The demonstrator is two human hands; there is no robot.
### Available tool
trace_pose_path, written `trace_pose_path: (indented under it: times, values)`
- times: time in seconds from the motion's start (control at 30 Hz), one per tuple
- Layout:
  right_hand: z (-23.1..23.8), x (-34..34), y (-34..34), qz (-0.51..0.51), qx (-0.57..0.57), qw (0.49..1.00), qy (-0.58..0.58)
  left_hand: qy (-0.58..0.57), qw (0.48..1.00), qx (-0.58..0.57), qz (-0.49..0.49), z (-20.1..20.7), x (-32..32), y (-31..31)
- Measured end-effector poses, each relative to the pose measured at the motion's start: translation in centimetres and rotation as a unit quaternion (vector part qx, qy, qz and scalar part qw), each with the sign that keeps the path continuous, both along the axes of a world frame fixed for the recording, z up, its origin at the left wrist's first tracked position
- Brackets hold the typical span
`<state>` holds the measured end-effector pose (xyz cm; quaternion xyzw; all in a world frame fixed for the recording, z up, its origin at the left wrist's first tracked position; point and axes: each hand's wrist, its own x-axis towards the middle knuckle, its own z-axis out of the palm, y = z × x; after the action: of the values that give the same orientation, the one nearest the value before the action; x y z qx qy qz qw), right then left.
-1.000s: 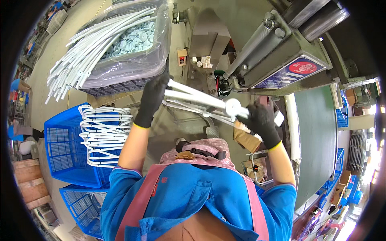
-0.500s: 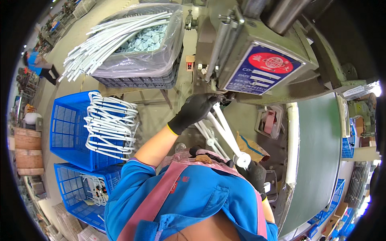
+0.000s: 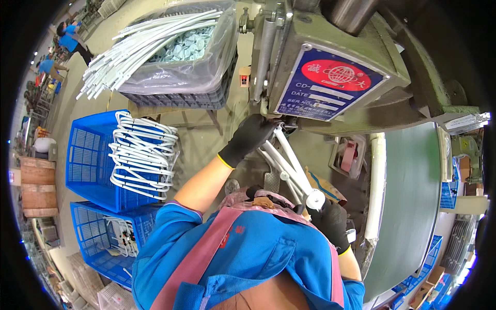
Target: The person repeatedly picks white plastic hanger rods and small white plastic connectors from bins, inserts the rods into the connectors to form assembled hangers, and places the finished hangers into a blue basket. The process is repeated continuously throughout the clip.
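Observation:
A white metal tube assembly (image 3: pixel 291 161) slants from beneath a green press machine (image 3: pixel 400 64) down toward my body, with several tubes and a round white disc (image 3: pixel 315 199) at its near end. My left hand (image 3: pixel 253 138), in a black glove, is closed at the assembly's upper end, right under the machine head. Its fingertips are partly hidden there. My right hand (image 3: pixel 330 222), also gloved in black, is closed around the lower end beside the disc. The disc hides some of its fingers.
Left of me, a blue crate (image 3: pixel 92 157) holds bent white tubes (image 3: pixel 142 155); another blue crate (image 3: pixel 90 240) stands nearer. A plastic-lined bin (image 3: pixel 175 82) carries long white rods (image 3: pixel 150 46) and grey metal pieces (image 3: pixel 186 45). On the right runs a green conveyor belt (image 3: pixel 408 201).
The view has shifted slightly. Both hands stay on the tube assembly, whose upper end remains under the machine head. At the far left, a second person now shows.

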<state>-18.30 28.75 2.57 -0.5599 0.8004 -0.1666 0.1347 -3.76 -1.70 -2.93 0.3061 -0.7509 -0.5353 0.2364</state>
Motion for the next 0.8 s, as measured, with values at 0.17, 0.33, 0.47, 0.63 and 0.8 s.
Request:
trace_pose_path:
  times: [0.17,0.33,0.47,0.63,0.8]
  values:
    - [1.1,0.0,-0.3,0.025,0.025,0.997,-0.074,0.051,0.99,-0.117,0.062,-0.8,-0.8,0.2]
    - [1.8,1.7,-0.9,-0.002,0.035,0.995,-0.091,0.051,0.997,0.05,0.01,0.5,-0.7,0.6]
    - [2.2,1.8,-1.0,0.024,0.062,0.996,-0.053,-0.001,0.998,0.069,0.004,-0.3,-0.3,0.6]
    - [0.6,2.0,-0.8,-0.009,0.06,0.997,-0.055,0.038,0.97,-0.241,-0.003,-3.4,0.3,1.0]
    - [-1.8,2.8,-0.6,-0.063,-0.006,0.998,0.015,0.074,0.945,-0.318,0.028,-2.5,4.7,-2.2]
